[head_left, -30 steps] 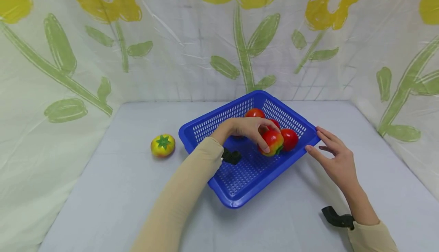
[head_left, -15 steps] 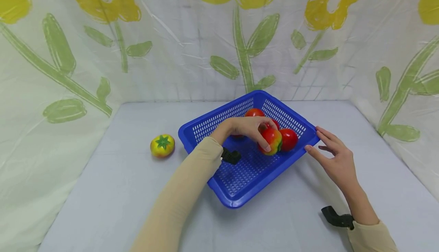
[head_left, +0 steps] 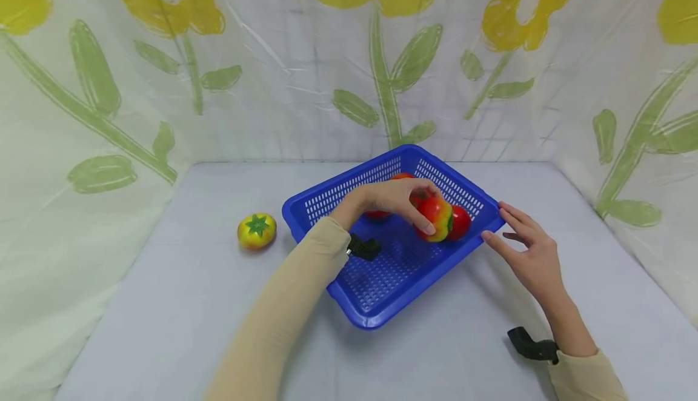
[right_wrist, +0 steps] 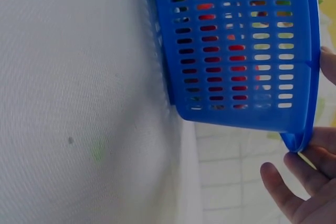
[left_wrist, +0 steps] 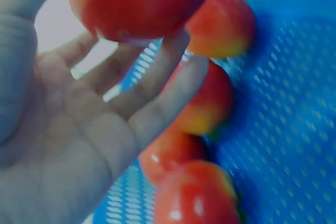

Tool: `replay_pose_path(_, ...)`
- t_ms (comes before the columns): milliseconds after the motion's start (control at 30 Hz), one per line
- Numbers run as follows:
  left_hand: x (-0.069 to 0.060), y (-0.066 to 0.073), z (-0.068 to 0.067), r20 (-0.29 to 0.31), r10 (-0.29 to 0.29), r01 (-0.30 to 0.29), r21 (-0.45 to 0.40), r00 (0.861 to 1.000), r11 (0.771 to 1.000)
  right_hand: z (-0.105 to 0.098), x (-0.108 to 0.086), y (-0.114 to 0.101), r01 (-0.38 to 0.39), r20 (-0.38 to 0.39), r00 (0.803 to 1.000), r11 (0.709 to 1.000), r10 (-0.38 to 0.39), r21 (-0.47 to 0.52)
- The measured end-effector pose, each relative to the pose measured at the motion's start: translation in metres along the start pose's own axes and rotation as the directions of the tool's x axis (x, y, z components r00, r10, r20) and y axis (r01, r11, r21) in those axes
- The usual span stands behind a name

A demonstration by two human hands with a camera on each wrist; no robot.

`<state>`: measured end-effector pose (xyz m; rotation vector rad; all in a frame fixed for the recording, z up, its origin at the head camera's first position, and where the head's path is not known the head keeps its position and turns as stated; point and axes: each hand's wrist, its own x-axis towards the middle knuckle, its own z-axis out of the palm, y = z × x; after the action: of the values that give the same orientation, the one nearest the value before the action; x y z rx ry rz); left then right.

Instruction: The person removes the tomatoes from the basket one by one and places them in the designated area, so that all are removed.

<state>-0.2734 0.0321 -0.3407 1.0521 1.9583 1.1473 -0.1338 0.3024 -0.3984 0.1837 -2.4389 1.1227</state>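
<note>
My left hand (head_left: 397,200) reaches into a blue plastic basket (head_left: 366,321) and grips a red-and-yellow toy tomato (head_left: 434,218) between thumb and fingers. In the left wrist view that tomato (left_wrist: 139,3) is lifted above several other tomatoes (left_wrist: 202,98) lined up along the basket's side. Another red tomato (head_left: 460,223) lies just right of the held one. My right hand (head_left: 530,258) pinches the basket's right corner by the rim; in the right wrist view its fingers (right_wrist: 307,174) curl under the rim, and the thumb shows only partly.
A yellow tomato (head_left: 257,231) with a green star-shaped top sits on the white table (head_left: 180,304), left of the basket. Behind stands a white curtain (head_left: 272,110) painted with yellow flowers. Black wrist mounts (head_left: 531,346) stick out from the wrists.
My left hand has raised the held tomato slightly and turned it, so its green top faces more to the right. The right hand stays at the basket corner.
</note>
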Motion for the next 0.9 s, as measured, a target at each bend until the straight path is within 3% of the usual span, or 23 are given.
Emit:
replay_pose_path(133,-0.006,0.011,-0.004,-0.02,0.063,-0.062,0.034,0.998,0.997,-0.001,0.001,-0.001,-0.002,-0.001,1.0,1.0,0.002,0.0)
replay_pose_path(367,-0.03,0.027,-0.01,-0.021,0.059,-0.057,0.063,0.998,0.996,0.0,0.0,0.0,-0.014,0.002,1.0,1.0,0.014,-0.005)
replay_pose_path(467,-0.043,0.03,-0.015,-0.053,0.073,-0.07,0.056,0.996,0.996,0.0,0.0,0.001,-0.004,-0.005,1.0,1.0,0.004,-0.002)
replay_pose_path(600,-0.068,0.03,-0.019,-0.145,0.091,-0.083,0.058,0.985,0.995,0.001,0.0,0.001,0.005,-0.006,1.0,1.0,-0.005,0.006)
replay_pose_path(767,-0.107,0.024,-0.021,-0.294,0.116,-0.109,0.04,0.949,0.993,0.001,0.0,0.003,0.004,-0.007,1.0,1.0,-0.004,0.008)
replay_pose_path(900,-0.132,0.017,-0.02,-0.437,0.134,-0.133,0.034,0.889,0.991,0.001,0.0,0.002,0.008,-0.012,1.0,1.0,-0.008,0.012)
